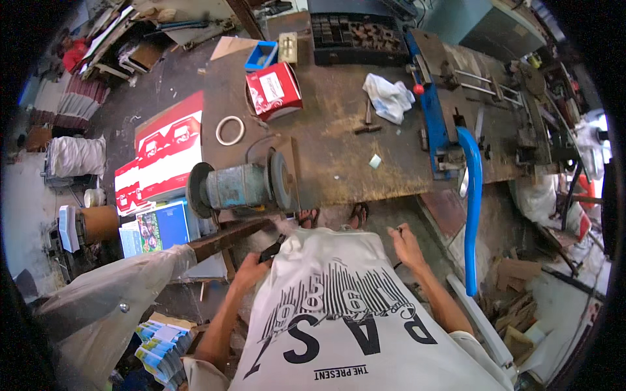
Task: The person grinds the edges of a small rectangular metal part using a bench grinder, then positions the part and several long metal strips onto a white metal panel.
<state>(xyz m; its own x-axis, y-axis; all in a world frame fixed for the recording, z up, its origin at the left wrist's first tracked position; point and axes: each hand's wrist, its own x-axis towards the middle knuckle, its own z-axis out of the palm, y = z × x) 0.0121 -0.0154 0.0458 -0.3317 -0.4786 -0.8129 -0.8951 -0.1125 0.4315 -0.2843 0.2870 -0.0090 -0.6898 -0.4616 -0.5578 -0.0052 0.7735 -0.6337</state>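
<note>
My left hand [248, 270] is closed around a dark, elongated object [272, 249] beside the left side of my white printed shirt [332, 287]. The object's kind is hard to make out. My right hand [405, 246] is held on the other side of the shirt, its fingers curled together. Whatever they hold, if anything, is too small to name. Both hands are below the front edge of the wooden workbench [319, 163]. Closest to my left hand on the bench is a worn bench grinder [236, 185] with a wheel at each end.
A blue-framed machine [427, 124] stands at the right, its long blue lever [472, 215] reaching past the bench edge. A hammer [368, 125], a white cloth [389, 98], a red box [277, 91] and a pale ring [230, 130] lie on the bench. Plastic-wrapped equipment [117, 306] is at lower left.
</note>
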